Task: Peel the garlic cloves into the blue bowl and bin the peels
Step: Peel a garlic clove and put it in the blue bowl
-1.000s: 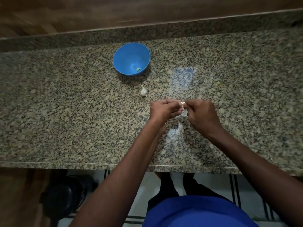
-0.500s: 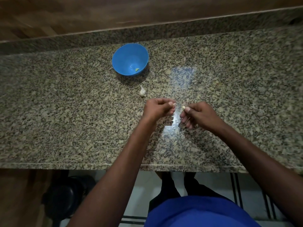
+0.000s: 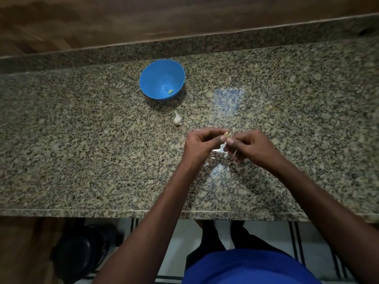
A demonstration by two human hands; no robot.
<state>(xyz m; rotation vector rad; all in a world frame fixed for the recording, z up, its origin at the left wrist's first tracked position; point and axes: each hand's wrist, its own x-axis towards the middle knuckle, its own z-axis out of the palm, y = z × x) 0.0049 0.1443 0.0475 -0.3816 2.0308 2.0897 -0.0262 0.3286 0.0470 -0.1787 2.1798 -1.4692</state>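
A garlic clove (image 3: 226, 135) is pinched between the fingertips of the left hand (image 3: 202, 147) and the right hand (image 3: 251, 147), held just above the counter (image 3: 82, 160). Half a second ago the hands were apart, with the clove at the right fingertips only; now they are brought together again, thumbs meeting on the clove. A second ago they were also joined, so a pull-apart and re-grip is read here, likely one strip of skin torn off. A pale scrap, probably peel (image 3: 220, 150), is seen on the counter under the hands, though it is partly lost in glare.

The blue bowl (image 3: 151, 78) sits well apart toward the back of the counter, with one small peeled clove (image 3: 170, 91) inside near its front wall. An unpeeled clove (image 3: 177, 119) lies between bowl and hands, untouched in all three frames.

The task is judged to be in an early-to-middle stage: one clove done, one in hand being stripped, one waiting. How much skin is left on the held clove cannot be told. A dark round bin (image 3: 82, 253) is seen on the floor at lower left; peels are not yet binned.
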